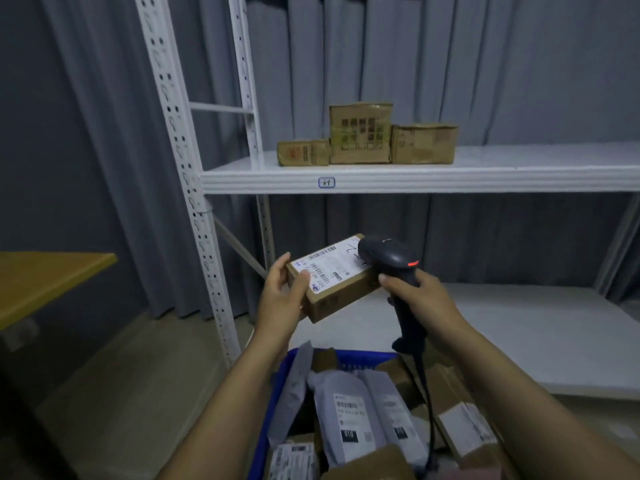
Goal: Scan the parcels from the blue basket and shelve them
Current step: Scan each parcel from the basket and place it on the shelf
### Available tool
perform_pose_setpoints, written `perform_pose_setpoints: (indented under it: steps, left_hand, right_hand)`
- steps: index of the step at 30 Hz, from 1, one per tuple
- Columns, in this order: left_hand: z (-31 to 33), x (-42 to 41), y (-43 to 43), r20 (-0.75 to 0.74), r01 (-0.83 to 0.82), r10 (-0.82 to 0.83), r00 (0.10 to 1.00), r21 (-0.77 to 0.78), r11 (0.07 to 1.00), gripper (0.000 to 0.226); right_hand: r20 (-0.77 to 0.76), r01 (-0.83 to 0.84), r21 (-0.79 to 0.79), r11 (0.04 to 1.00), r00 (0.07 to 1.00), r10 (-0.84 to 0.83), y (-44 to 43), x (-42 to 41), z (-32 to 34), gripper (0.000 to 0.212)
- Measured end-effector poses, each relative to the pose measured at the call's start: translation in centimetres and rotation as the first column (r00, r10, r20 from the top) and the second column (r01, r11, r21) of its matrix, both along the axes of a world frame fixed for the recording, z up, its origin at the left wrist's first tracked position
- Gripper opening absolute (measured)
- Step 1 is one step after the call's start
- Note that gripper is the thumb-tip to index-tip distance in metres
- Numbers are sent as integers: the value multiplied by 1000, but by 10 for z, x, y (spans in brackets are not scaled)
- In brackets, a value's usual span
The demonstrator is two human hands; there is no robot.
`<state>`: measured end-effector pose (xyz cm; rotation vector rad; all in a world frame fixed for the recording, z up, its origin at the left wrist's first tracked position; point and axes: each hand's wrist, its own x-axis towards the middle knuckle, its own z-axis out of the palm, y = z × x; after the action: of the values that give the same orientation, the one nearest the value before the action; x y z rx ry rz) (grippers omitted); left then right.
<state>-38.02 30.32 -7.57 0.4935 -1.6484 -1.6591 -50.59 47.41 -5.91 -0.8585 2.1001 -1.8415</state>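
Now left hand [282, 301] fingers clamped on flat cardboard parcel [332, 271]; right hand [415, 294] fingers wrapped round black scanner [388, 254], probably plastic.

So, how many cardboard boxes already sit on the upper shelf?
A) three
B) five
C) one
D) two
A: three cardboard boxes stand side by side on the upper shelf, and the middle one is the tallest.

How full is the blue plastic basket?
Quite full: the blue plastic basket is crowded with grey plastic mailer bags and brown cardboard boxes, some rising above its rim.
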Motion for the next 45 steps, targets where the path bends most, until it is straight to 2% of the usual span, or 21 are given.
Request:
perform_pose_setpoints:
  steps: [2,5,7,8,12,15,22,24,26,28,31,33,35,37,40,45]
  left_hand:
    - [21,-4,-5,10,76,-76,997,-50,996,57]
    - [45,-17,-27,156,206,-177,972,-195,959,106]
    - [64,-27,-40,223,214,-148,964,-311,926,134]
    - [74,-33,-48,216,172,-97,972,-365,915,134]
    - [111,-54,-77,73,-34,78,994,-477,878,97]
    - [135,-72,-103,6,-84,98,995,-478,874,97]
    - [152,-116,-166,85,-45,89,992,-426,903,89]
    - [153,-128,-181,112,-66,134,985,-471,879,81]
    - [157,-136,-193,133,-133,249,959,-567,813,73]
    - [158,-146,-202,147,-214,415,898,-679,703,72]
    - [149,-156,-198,36,-274,602,797,-868,414,65]
    - [136,-159,-184,-62,-247,601,797,-941,230,60]
    - [122,-165,-173,-59,-149,573,817,-983,111,62]
    - [112,-172,-168,14,-28,604,797,-998,59,69]
    - [113,-183,-170,60,35,658,750,-998,52,76]
    - [128,-197,-181,236,157,712,662,-972,176,85]
  right_hand:
    - [-32,22,-36,999,999,-23,-7,-4,15,9]
    - [-30,65,-71,995,997,-67,-21,-12,39,15]
    - [-24,74,-94,993,997,-77,-33,-19,56,16]
    - [-31,75,-105,992,996,-78,-39,-23,65,15]
    - [-69,48,-121,991,996,-56,-58,-41,99,20]
    - [-91,48,-128,991,994,-60,-69,-56,120,17]
    - [-39,84,-168,982,995,-92,-90,-94,135,21]
    - [-30,88,-188,978,995,-95,-95,-104,135,19]
    - [-28,85,-204,975,995,-92,-100,-112,135,16]
    - [-26,74,-212,974,996,-81,-103,-119,135,13]
    - [-23,73,-209,975,997,-80,-105,-129,133,12]
    - [-24,77,-208,975,996,-84,-107,-135,130,12]
    - [-27,83,-200,976,996,-91,-109,-140,127,14]
    - [-31,94,-185,978,994,-101,-111,-144,126,15]
    - [-27,95,-180,979,994,-102,-113,-146,125,15]
    - [-81,101,-146,984,990,-114,-105,-145,123,14]
